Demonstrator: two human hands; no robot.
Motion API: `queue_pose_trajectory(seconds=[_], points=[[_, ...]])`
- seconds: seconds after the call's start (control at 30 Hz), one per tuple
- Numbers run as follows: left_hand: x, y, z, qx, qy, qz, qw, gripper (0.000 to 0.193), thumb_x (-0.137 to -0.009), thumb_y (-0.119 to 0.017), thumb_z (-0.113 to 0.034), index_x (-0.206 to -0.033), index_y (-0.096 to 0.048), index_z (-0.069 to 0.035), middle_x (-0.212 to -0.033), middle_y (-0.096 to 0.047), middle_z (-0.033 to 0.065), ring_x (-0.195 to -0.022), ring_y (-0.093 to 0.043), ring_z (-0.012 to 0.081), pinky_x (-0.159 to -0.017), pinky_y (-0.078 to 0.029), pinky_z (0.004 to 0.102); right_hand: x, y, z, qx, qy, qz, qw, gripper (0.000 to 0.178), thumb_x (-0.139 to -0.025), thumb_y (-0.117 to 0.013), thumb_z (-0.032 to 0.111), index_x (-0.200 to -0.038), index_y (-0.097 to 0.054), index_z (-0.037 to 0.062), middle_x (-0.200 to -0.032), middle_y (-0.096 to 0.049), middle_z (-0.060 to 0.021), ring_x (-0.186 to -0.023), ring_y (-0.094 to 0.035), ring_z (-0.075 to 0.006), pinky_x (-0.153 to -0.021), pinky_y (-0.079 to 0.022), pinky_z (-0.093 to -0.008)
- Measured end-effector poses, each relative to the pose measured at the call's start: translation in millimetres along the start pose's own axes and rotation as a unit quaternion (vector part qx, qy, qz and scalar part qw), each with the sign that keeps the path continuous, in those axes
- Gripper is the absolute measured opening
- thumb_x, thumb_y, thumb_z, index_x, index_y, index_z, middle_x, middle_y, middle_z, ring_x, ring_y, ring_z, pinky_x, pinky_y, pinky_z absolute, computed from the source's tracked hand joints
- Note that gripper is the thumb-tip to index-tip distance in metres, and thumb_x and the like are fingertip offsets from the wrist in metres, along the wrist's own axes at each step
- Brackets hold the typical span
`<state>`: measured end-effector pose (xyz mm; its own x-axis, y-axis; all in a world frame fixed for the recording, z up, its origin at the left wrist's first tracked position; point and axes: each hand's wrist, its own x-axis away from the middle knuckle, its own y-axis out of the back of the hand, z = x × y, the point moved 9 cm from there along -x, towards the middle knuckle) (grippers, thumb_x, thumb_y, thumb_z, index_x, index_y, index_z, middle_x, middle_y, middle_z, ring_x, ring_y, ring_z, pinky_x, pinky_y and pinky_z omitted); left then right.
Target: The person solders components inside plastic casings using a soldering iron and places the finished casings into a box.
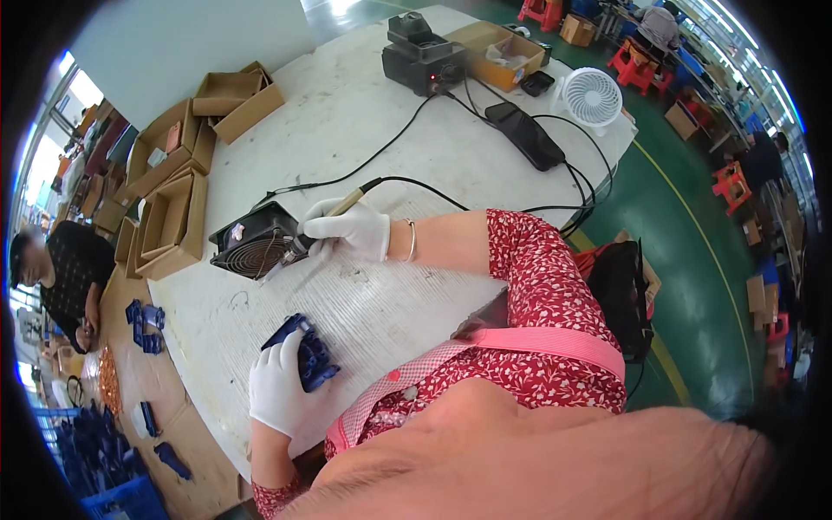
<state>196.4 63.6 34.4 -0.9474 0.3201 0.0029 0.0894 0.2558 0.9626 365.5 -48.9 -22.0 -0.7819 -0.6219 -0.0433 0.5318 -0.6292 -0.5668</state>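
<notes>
My right hand, in a white glove, is closed around a soldering iron with a tan handle and black cable. The tip points down and left, in front of a black square fan with a round wire grille. Nearer to me, my left hand, also white-gloved, grips a dark blue moulded plastic housing on the white tabletop. Its fingers lie over the left side of the housing and hide part of it. The iron and the housing are apart.
A black soldering station, a black power strip and a white desk fan stand at the back. Cables cross the table. Cardboard boxes line the left edge. Beyond are blue housings, a blue crate and a person.
</notes>
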Motion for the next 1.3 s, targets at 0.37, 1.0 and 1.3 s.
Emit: queue_pose_trajectory(seconds=[0.37,1.0,1.3], points=[[38.5,25.8,97.0,-0.125,0.204,-0.066,0.969,0.068,-0.060,-0.075,-0.034,-0.111,-0.051,0.004,-0.133,-0.038,0.0218,-0.122,-0.036,0.0398,-0.100,-0.034,0.0433,0.8,2.4,2.8,0.015,0.002,-0.007,1.000,0.016,-0.084,-0.063,0.013,-0.093,-0.062,0.0002,-0.085,-0.063,-0.0095,-0.069,-0.064,-0.0151,-0.055,-0.052,-0.0236],[43.7,38.7,127.8,-0.012,0.246,-0.137,0.960,0.065,-0.067,-0.071,-0.017,-0.125,-0.044,-0.003,-0.110,-0.055,0.0227,-0.104,-0.053,0.0366,-0.091,-0.043,0.0381,-2.8,-8.2,-9.4,0.010,-0.034,0.024,0.999,0.013,-0.087,-0.057,0.012,-0.093,-0.059,0.0011,-0.081,-0.063,-0.0068,-0.066,-0.062,-0.0123,-0.055,-0.049,-0.0231],[43.0,23.9,119.7,-0.019,0.225,-0.140,0.964,0.058,-0.069,-0.067,-0.016,-0.122,-0.046,-0.009,-0.099,-0.056,0.0193,-0.094,-0.055,0.0352,-0.083,-0.045,0.0404,-4.1,3.0,-7.6,0.042,-0.006,0.014,0.999,0.013,-0.089,-0.053,0.010,-0.097,-0.058,0.0004,-0.085,-0.064,-0.0092,-0.067,-0.062,-0.0131,-0.055,-0.050,-0.0228]])
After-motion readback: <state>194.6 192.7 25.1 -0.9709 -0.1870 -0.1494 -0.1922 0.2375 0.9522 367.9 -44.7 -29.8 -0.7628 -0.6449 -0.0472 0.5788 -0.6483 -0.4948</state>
